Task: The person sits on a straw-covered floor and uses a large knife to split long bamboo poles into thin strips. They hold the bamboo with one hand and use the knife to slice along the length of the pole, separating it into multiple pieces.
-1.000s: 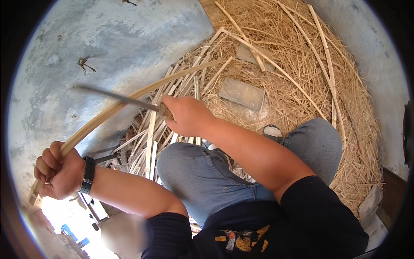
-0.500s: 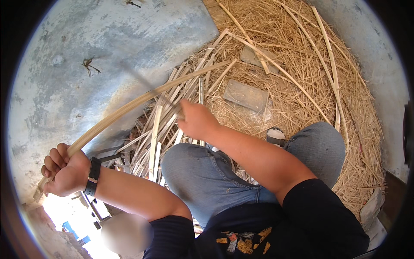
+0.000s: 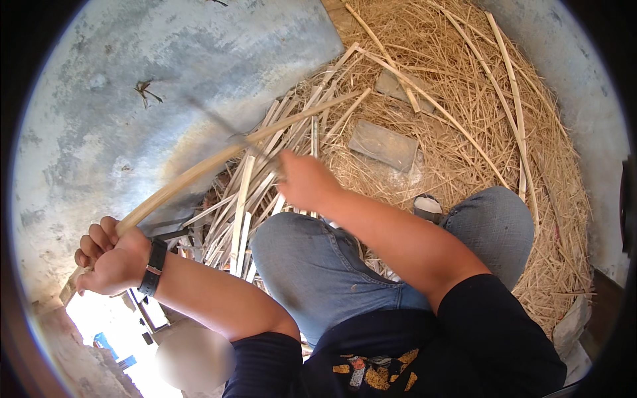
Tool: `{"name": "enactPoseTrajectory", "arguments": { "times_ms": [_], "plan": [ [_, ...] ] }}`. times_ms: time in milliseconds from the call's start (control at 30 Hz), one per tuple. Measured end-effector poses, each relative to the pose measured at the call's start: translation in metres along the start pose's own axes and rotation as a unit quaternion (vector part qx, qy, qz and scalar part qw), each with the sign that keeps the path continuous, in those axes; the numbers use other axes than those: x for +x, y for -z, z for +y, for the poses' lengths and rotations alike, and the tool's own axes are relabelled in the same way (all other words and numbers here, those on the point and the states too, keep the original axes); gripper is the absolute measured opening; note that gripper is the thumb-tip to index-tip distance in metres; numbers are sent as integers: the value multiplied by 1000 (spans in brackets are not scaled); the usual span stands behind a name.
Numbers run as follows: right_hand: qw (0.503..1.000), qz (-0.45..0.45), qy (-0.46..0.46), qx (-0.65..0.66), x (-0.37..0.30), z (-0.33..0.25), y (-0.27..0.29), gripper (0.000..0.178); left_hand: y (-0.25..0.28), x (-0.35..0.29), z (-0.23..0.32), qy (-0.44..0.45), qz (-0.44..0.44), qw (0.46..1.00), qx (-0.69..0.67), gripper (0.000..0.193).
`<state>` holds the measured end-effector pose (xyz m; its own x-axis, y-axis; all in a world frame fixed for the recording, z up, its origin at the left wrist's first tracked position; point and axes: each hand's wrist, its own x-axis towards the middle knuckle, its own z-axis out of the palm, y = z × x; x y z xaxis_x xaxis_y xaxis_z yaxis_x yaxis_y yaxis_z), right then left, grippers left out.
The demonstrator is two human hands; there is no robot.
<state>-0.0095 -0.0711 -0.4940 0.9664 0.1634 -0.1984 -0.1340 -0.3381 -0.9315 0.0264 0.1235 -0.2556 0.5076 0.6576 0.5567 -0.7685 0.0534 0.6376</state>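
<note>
A long, pale split bamboo strip (image 3: 199, 170) slants from lower left up toward the middle. Its lower part is gripped by my left hand (image 3: 114, 257), fingers wrapped round it beside the wall, a dark watch on the wrist. My right hand (image 3: 308, 181) is closed round the handle of a knife (image 3: 222, 123), whose long narrow blade is smeared by motion. The blade crosses the strip near its middle; whether it touches is hard to tell. The handle is mostly hidden in my fist.
Many loose strips (image 3: 244, 199) lie heaped left of my bent knee. Thin shavings (image 3: 458, 126) cover the floor, with a flat brick (image 3: 383, 144) among them. Longer strips (image 3: 505, 73) lie at right. A bluish wall (image 3: 219, 53) stands close at left, another (image 3: 597, 126) at right.
The view has shifted slightly. My left hand and the strip's near end sit a little farther right. The knife still crosses the strip, its blade blurred in both frames.
</note>
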Motion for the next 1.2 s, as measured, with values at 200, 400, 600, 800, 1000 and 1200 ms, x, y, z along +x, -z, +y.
{"name": "enactPoseTrajectory", "arguments": {
  "times_ms": [200,400,600,800,1000,1200],
  "plan": [
    [991,99,-85,-17,-2,103,-7,38,-18,-12,4,3,8,999,44,52],
    [988,114,-103,-27,15,86,14,36,10,-4,0,6,30,999,-13,54],
    [1000,-10,28,-5,-12,-21,16,35,0,-3,6,-1,-6,1000,-11,54],
    [983,157,-91,-27,7,144,4,35,-12,-12,9,2,-24,1000,7,55],
    [987,81,-136,8,14,68,37,31,-3,-12,11,13,4,1000,-10,56],
    [992,63,111,-9,-25,-6,22,37,-24,-15,30,-23,-12,999,-35,56]
  ]
}}
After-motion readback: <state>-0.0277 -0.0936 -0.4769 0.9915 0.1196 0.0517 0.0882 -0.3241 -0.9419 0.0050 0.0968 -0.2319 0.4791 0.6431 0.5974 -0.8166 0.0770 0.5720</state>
